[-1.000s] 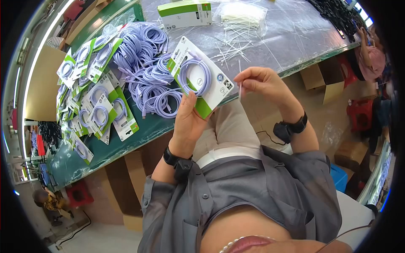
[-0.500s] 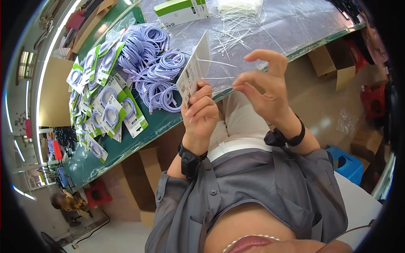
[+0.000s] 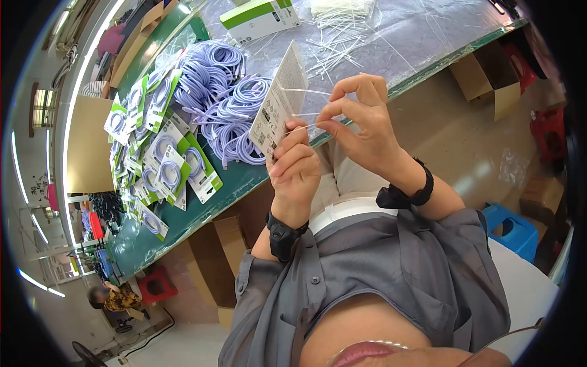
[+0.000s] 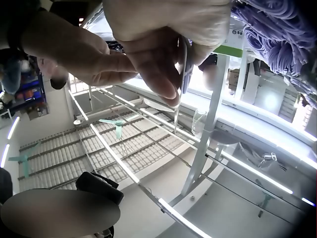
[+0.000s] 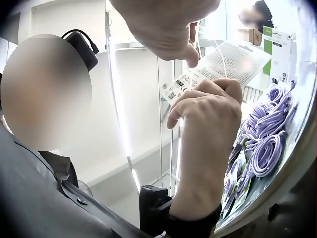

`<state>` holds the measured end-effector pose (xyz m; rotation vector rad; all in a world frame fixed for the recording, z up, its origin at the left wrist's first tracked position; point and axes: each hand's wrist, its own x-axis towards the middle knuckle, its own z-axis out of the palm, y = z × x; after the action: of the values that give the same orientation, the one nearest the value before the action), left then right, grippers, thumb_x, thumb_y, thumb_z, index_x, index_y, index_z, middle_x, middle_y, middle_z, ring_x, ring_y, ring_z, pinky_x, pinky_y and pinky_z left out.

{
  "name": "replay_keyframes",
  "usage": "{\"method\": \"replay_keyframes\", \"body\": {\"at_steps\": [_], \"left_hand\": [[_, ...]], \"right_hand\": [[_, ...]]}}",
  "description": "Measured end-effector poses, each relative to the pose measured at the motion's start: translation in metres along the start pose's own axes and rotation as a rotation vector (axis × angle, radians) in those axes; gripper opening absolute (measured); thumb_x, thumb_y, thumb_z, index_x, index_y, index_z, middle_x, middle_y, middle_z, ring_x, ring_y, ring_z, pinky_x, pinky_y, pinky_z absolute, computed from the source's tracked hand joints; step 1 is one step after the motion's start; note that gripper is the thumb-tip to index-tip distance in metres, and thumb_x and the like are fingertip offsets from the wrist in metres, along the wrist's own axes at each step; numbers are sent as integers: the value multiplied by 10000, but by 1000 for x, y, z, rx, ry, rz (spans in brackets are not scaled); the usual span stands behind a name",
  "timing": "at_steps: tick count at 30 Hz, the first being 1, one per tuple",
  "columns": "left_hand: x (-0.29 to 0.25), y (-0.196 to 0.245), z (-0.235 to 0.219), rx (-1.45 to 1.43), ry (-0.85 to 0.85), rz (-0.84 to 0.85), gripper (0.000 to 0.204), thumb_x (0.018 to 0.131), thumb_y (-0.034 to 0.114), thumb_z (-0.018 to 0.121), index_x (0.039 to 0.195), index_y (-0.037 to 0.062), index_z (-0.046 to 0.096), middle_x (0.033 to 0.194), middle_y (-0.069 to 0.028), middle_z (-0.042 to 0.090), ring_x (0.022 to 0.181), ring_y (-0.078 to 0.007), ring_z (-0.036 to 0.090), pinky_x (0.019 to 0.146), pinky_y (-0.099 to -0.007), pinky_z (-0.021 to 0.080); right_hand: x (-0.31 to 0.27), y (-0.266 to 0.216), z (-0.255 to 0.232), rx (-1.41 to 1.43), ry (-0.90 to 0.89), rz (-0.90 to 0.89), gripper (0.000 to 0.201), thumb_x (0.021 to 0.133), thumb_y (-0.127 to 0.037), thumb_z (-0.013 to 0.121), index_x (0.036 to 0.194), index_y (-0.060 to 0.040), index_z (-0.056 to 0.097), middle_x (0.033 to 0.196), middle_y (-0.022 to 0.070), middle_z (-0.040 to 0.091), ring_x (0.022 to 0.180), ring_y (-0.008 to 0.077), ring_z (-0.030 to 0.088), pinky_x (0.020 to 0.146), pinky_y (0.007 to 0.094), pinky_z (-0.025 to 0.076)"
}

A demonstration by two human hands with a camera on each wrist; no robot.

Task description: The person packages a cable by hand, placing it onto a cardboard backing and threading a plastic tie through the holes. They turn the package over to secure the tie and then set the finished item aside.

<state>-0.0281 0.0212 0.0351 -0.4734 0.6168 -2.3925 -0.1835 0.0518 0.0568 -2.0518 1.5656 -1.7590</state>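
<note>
My left hand (image 3: 295,172) grips the lower edge of a printed card (image 3: 278,104), which is turned so its back faces right in the head view. White ties (image 3: 306,91) stick out of the card's back. Close to its right, my right hand (image 3: 361,119) pinches the tie ends between thumb and fingers. The right wrist view shows the card's back (image 5: 223,63) with text and a tie across it, above my left hand (image 5: 208,114). The cable side of the card is hidden from the head view.
Coiled lilac cables (image 3: 235,116) and a pile of carded cables (image 3: 162,159) lie left on the table. Loose white ties (image 3: 342,46) and a green-and-white stack of cards (image 3: 260,21) are at the back. A blue stool (image 3: 513,229) stands at right.
The card has turned from its cable side to its back. My right hand first moved off the ties with fingers spread, then came back to the left and now pinches them.
</note>
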Motion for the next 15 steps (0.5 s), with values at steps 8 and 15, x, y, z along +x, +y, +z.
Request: {"method": "replay_keyframes", "body": {"at_steps": [8, 15], "left_hand": [[-1, 1, -2, 8, -4, 1, 197, 939, 82, 416, 1048, -81, 401, 694, -90, 462, 460, -154, 530, 359, -213, 439], [-1, 3, -3, 14, -1, 15, 201, 946, 96, 403, 1048, -77, 402, 693, -88, 458, 459, -156, 522, 358, -218, 435]], "right_hand": [[-1, -1, 1, 24, -15, 37, 136, 648, -55, 758, 739, -103, 670, 928, 27, 539, 933, 224, 434, 817, 331, 347], [-5, 2, 4, 55, -11, 71, 120, 662, -108, 756, 736, -136, 666, 940, -14, 550, 949, 206, 426, 839, 363, 288]]}}
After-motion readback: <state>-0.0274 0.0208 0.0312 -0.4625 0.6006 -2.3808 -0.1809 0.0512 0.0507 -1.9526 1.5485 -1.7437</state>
